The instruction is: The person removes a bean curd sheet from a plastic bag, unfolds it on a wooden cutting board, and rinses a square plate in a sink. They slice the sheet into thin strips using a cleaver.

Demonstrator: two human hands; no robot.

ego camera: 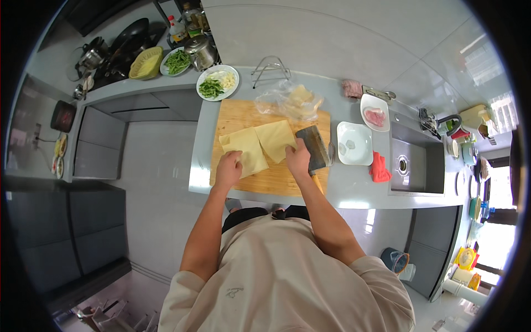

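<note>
Two thin yellow sheets, seemingly tofu skin, lie side by side on a wooden cutting board [274, 184], touching near their upper corners. My left hand [229, 169] rests with curled fingers at the lower left edge of the left sheet [244, 143]; whether it grips the sheet is hidden. Thumb and fingers of my right hand [298, 158] are closed on the lower right edge of the right sheet [276, 139]. Just right of that hand a cleaver [314, 147] lies flat, its wooden handle partly behind my forearm. Above the sheets sits a clear plastic bag [286, 103] with more yellow sheets.
A plate [203, 93] of cut greens and garlic stands at the board's upper left. Beyond the cleaver are a white square dish [354, 155], a dish of raw meat [375, 117], a red cloth [379, 168] and a sink [417, 182]. A wire rack [271, 68] stands by the wall.
</note>
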